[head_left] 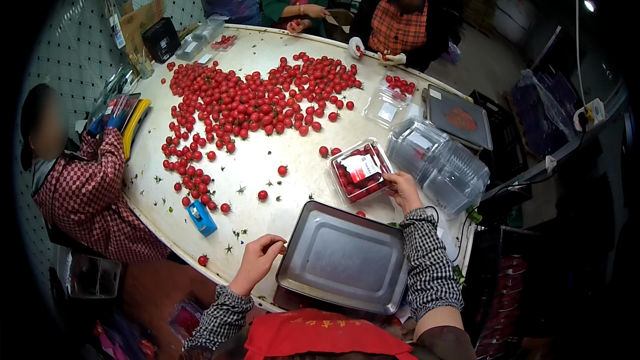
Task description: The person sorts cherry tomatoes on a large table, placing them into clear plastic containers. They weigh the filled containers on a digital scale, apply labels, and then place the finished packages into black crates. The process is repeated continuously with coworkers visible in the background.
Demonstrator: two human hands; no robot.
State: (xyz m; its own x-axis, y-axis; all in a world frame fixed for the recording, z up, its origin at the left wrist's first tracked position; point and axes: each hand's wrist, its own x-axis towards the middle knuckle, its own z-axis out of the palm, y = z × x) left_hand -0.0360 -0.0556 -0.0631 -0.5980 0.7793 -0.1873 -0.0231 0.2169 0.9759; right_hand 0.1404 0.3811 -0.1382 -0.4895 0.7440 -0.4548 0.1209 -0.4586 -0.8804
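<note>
head view: packing step, by the look of it, with a filled clear punnet [361,171] of small red tomatoes just past the far right corner of the metal tray [343,257]; right hand [402,189] resting on punnet's near edge, fingers curled, firm grip not certain; left hand [258,261] loosely closed at tray's left edge, contents hidden; next, likely needing a steady lift clear of the tray
</note>
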